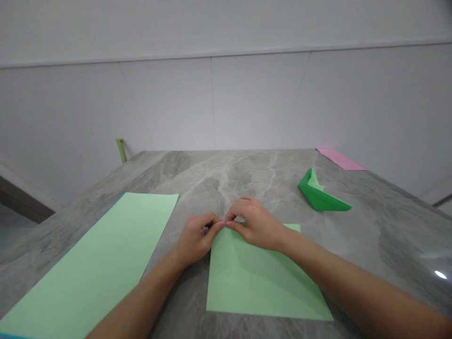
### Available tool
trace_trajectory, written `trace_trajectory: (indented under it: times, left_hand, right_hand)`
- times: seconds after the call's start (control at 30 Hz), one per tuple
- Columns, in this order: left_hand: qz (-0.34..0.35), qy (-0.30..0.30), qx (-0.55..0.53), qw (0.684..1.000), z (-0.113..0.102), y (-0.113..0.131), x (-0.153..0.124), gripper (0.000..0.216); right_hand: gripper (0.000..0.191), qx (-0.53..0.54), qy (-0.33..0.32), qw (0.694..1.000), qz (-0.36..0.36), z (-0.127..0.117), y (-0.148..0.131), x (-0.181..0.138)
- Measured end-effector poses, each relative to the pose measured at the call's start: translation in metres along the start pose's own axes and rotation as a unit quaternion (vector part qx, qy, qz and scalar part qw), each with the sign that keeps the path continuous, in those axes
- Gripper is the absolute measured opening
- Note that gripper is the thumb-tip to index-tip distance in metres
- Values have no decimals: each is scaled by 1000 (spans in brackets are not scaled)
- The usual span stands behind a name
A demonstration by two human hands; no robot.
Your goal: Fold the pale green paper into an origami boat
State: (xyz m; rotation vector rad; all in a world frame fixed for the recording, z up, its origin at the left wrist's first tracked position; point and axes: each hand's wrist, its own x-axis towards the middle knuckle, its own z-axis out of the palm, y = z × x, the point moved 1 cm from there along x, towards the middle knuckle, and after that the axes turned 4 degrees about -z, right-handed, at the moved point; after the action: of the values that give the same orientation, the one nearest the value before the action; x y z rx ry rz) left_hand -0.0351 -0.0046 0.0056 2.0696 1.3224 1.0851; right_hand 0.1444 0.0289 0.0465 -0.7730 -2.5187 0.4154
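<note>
- Left hand (193, 238): fingers curled, thumb and forefinger closed to a pinch at the far left corner of the sheet (261, 282). It appears to grip that corner; the contact itself is too small to confirm.
- Right hand (256, 223): fingers bent and drawn together, tips meeting the left hand's tips at the same corner. The palm lies over the sheet's far edge.
- Sheet: light green, flat on the surface (226, 174), directly in front of the person. Only the far left corner is engaged; the near edge and right side lie flat and free.
- Step in hand (judgement): working the far left corner, either lifting it or starting a crease there.
- Next move calls for (judgement): a firm two-hand pinch, the rest of the sheet held from sliding on the smooth surface, and the edges kept aligned.
- Nearby: a long sheet (95, 263) to the left, a folded green boat (319, 193) far right, a pink sheet (341, 159) beyond it.
</note>
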Motion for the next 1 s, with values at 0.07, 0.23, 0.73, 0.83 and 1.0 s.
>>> trace_trajectory:
  times: [0.07,0.23,0.73,0.83,1.0]
  left_hand:
    - [1,4,-2,1000,0,0,0,27]
    - [10,8,-1,1000,-1,0,0,24]
    - [30,3,8,1000,-2,1,0,24]
    - [37,7,12,999,-2,0,-1,24]
    - [35,13,23,999,-2,0,-2,24]
  right_hand:
    - [5,9,12,1000,-6,1,0,0]
    - [6,9,28,999,-13,2,0,-1]
    - [8,4,40,999,-13,4,-4,-1]
    - [8,3,34,999,-10,5,-4,-1]
    - [8,-17,12,1000,-13,3,-2,-1]
